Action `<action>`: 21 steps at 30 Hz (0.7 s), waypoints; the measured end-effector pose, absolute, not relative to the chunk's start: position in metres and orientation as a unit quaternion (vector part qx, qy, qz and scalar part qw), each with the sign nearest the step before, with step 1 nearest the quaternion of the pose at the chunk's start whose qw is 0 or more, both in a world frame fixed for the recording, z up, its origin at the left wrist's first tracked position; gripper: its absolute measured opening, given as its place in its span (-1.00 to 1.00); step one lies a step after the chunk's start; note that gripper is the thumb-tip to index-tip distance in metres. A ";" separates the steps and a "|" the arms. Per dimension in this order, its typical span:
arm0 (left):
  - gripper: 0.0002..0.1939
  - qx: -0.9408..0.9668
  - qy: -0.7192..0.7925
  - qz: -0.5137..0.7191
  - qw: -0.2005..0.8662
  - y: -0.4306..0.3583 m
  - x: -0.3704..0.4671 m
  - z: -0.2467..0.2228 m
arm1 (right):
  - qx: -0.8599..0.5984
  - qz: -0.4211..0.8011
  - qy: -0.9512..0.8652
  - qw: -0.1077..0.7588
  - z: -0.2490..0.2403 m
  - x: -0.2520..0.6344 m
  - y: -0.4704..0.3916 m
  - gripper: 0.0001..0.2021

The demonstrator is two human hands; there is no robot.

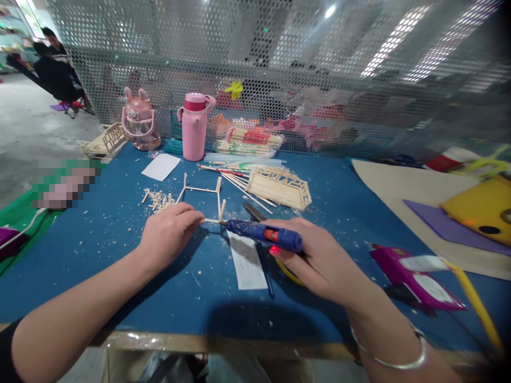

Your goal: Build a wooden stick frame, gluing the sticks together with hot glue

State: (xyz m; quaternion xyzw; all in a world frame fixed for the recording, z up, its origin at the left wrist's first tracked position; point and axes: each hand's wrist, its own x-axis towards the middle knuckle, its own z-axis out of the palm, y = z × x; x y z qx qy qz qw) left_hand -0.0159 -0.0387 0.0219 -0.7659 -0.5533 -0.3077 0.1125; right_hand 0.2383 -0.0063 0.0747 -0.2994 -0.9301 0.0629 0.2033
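Observation:
My left hand [170,231] is closed on the near left part of a small frame of wooden sticks [202,189], its fingertips pinching a stick. In my right hand [319,258] lies a blue hot glue gun [255,234], gripped with the nozzle pointing left. The nozzle tip is at the frame's near right corner, where a short stick stands up; whether it touches the wood I cannot tell. Scissors [253,211] lie partly hidden beneath the glue gun and my right hand. Under the gun is a white paper strip [248,263].
Wood scraps [157,201] lie left of the frame. Behind stand a pink bottle [194,130] and a clear pink jug [139,125]. A finished stick panel [279,187] rests on loose sticks. At right are a purple device [415,276] and a yellow pouch [481,205].

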 end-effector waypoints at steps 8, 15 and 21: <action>-0.77 -0.802 -0.537 -0.261 0.032 -0.025 -0.030 0.012 | -0.403 0.002 -0.881 0.249 0.086 0.258 0.015 -0.61; -0.76 -0.783 -0.525 -0.319 -0.095 -0.019 -0.038 0.013 | -0.564 -0.091 -0.811 0.125 0.069 0.255 0.081 -0.44; -0.83 -0.558 -0.553 -0.536 -0.311 -0.024 -0.032 0.014 | -0.631 -0.102 -0.761 0.111 0.030 0.245 0.111 -0.63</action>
